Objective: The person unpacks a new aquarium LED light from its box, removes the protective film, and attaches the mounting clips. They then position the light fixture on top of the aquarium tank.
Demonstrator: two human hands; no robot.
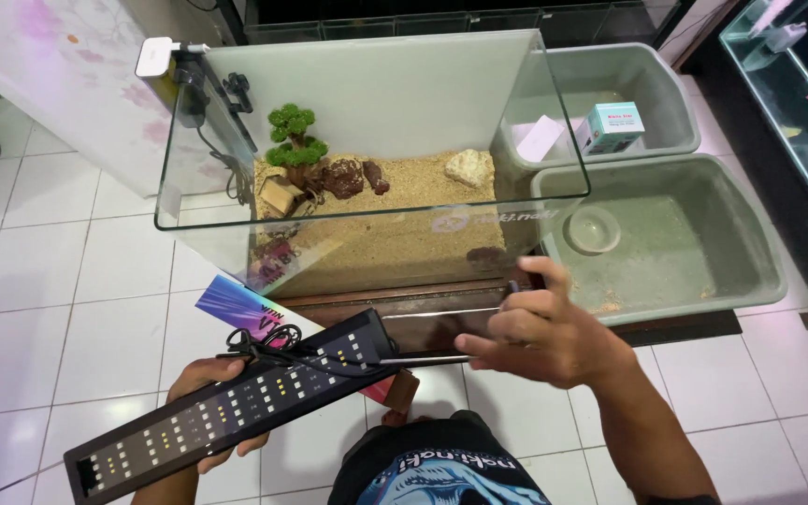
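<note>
Black and slim, the aquarium light bar (226,407) is lying across the left hand (200,411), whose fingers (236,447) are curling up around its lower edge and clamping it from beneath. Its long axis is running from lower left, past those fingers, up to the right toward the right hand (540,332). A coiled black cable (268,344) is sitting on the bar's upper end. From that end a thin metal bracket wire (441,335) is reaching further right, and the right hand's fingers (507,327) are pinching together on it, so this hand is the nearer one to the bracket. Just beyond those fingers, the glass tank (367,201) is standing with sand, a small green tree (294,140) and a pale stone (469,168). Further right, two grey tubs (750,243) are sitting side by side.
</note>
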